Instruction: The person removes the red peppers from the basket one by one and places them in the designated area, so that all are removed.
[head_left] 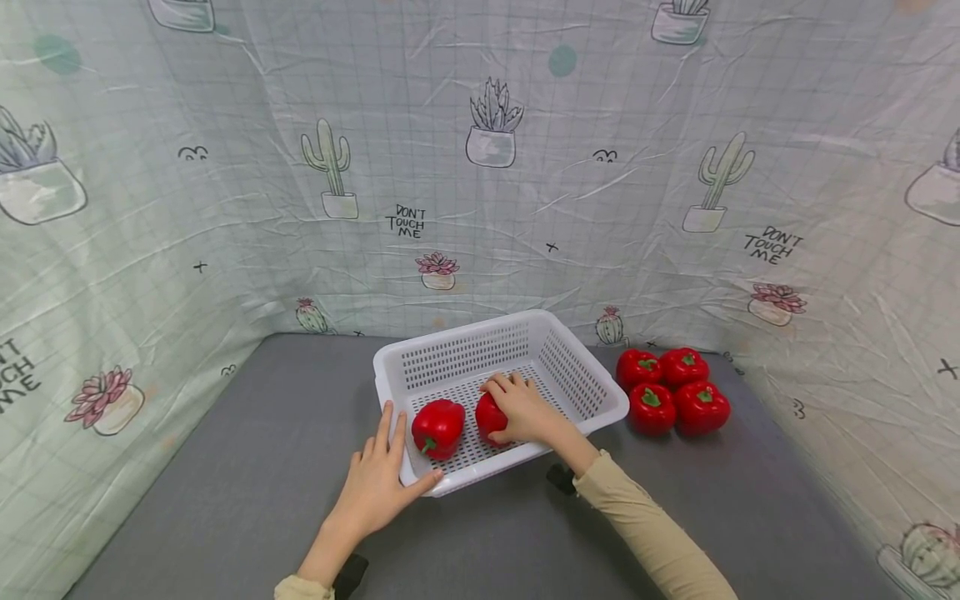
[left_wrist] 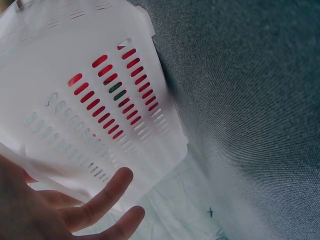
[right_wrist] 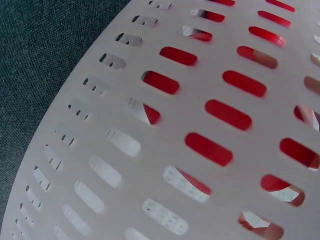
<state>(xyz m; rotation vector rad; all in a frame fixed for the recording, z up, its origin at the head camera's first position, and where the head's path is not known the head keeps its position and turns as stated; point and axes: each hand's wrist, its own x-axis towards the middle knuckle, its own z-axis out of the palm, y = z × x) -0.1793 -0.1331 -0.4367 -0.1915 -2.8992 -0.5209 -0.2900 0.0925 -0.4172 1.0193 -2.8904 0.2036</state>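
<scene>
Head view: a white slotted basket (head_left: pixel 491 472) sits at an angle on a grey table (head_left: pixel 262 467), with two red bell peppers inside it. Near the basket's left end lies the first pepper (head_left: pixel 438 427), tipped over so that its green stem points toward the person. Beside it, a little apart, is the second pepper (head_left: pixel 489 418), which the right hand (head_left: pixel 519 408) holds from above, fingers bent over its far side and thumb on the near side — whether it bears on the basket floor I cannot tell. The left hand (head_left: pixel 378 483) has its fingers spread wide and fairly straight at the basket's left side, the thumb reaching to the front rim. Four more peppers (head_left: pixel 662 402) stand just beside the basket's right end, bunched two by two, green stems up. From the left wrist, red and a bit of green show through the slots; from the right wrist, red and parts of fingers do. Behind everything hangs a pale cloth (head_left: pixel 450 183) printed with potted cacti.
</scene>
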